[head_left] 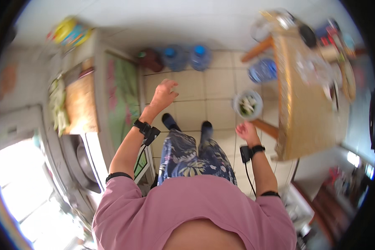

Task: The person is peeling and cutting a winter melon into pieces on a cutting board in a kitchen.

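Observation:
My left hand (165, 92) is raised over the tiled floor, its fingers apart and loosely bent, holding nothing. It is nearest to a green-patterned cabinet door (122, 97) on the left. My right hand (247, 131) hangs at the right with its fingers curled; whether they are closed is not plain, and no object shows in it. Just beyond it a pale round bin (260, 107) stands on the floor, with white and green scraps (247, 104) inside. My right hand appears beside the wooden table leg (265, 128).
Large blue-capped water bottles (201, 58) and a dark red container (151, 60) stand by the far wall. Another bottle (262, 70) lies by the cloth-covered table (309, 118) at right. A wooden cutting board (81, 103) and a sink (84, 162) are on the left counter.

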`<state>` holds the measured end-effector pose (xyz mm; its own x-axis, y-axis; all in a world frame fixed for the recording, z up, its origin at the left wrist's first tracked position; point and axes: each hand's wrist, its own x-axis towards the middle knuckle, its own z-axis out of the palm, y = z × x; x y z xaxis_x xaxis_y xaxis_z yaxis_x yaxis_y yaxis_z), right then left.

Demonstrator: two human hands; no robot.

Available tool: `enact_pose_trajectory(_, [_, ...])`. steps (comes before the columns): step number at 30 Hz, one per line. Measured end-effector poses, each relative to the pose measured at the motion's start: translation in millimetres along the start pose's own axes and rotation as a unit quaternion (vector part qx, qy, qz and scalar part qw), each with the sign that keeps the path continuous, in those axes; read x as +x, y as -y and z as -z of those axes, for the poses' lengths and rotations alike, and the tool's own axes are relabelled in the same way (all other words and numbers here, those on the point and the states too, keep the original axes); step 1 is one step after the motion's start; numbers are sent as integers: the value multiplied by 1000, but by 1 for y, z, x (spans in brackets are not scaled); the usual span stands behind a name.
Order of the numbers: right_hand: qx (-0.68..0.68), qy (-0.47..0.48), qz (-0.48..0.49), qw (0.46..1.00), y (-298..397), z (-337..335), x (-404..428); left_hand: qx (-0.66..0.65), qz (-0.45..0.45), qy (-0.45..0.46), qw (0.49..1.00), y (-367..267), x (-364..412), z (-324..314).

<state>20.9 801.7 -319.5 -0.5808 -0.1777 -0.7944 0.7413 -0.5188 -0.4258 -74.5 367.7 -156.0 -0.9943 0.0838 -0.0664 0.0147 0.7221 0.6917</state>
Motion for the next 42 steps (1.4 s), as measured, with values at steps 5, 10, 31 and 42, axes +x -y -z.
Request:
enact_pose_trajectory(5, [-70,4,-99,993,-11,-91,9,79,-33,-276,957,18,-33,166])
enact_pose_trajectory(10, [-174,-37,-111,978,4,-189,-35,156,122,-405,893,77,-106,290])
enact_pose_trajectory(31, [-242,-12,-94,966,-37,-375,-65,220,397,-302,838,270,-50,422])
enact_pose_trajectory(42, [-243,107,-133,955,-50,-432,-59,112,176,-428,879,179,-94,417])
